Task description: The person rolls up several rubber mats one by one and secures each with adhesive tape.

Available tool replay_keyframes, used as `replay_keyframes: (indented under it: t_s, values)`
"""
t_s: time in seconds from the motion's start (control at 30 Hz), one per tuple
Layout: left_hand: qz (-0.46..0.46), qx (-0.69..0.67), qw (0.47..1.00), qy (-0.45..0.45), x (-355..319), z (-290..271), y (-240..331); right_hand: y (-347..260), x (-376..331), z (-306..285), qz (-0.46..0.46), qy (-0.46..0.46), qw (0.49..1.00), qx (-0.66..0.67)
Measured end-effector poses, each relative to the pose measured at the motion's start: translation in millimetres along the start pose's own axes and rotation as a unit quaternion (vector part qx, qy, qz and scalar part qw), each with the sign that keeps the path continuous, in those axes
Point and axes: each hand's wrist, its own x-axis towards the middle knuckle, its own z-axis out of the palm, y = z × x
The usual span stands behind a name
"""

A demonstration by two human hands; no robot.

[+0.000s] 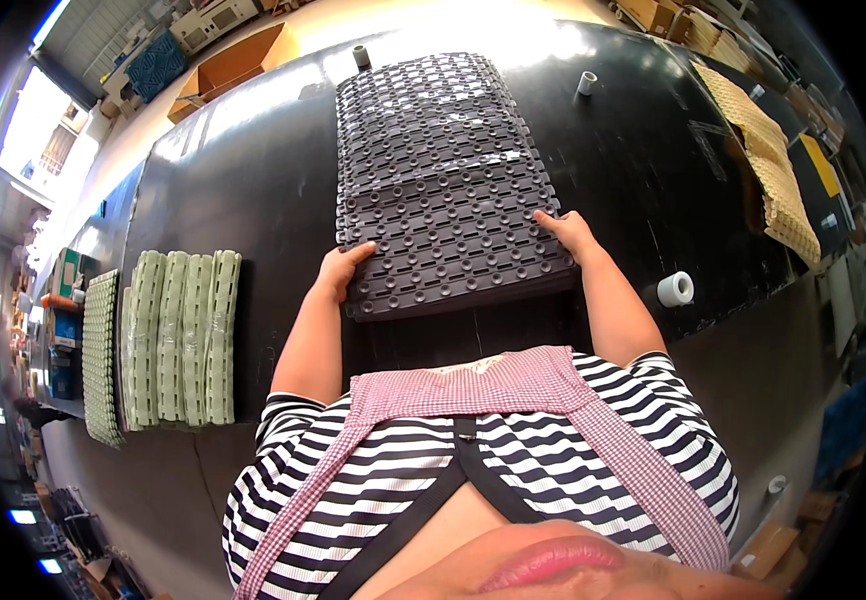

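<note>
A long dark grey plastic mat (443,215) with rows of round suction cups and slots lies in front of me, running away toward the far side of the table. Its near end looks thick, as if layers were stacked; how many I cannot tell. My left hand (338,272) grips the near left edge, thumb on top and the other fingers hidden at the side. On the opposite edge, a little farther up, my right hand (570,236) holds the mat the same way.
The black table (253,170) carries rolled or folded pale green mats (181,335) at left and a beige mat (763,150) at right. White rolls of tape (675,289) and a small white tube (587,83) stand right of the mat. A cardboard box (238,68) sits beyond the far left edge.
</note>
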Motion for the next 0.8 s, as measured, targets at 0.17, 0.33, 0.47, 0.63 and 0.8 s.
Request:
replay_keyframes:
  t_s: [0.17,0.33,0.47,0.63,0.8]
  values:
    - [0.063,-0.010,0.998,-0.012,-7,0,-8,5,-13,15,-0.065,0.128,0.986,-0.083]
    - [0.131,0.045,0.990,0.004,-36,-3,4,-12,-44,7,-0.080,0.047,0.995,0.039]
    - [0.114,0.019,0.992,-0.044,-97,-12,-22,52,-83,16,-0.119,0.038,0.989,0.078]
    - [0.142,0.249,0.944,0.163,-145,-27,-106,104,-157,45,-0.152,0.108,0.979,0.086]
    - [0.281,0.526,0.767,0.237,-171,-11,-108,102,-180,45,-0.249,0.227,0.908,-0.247]
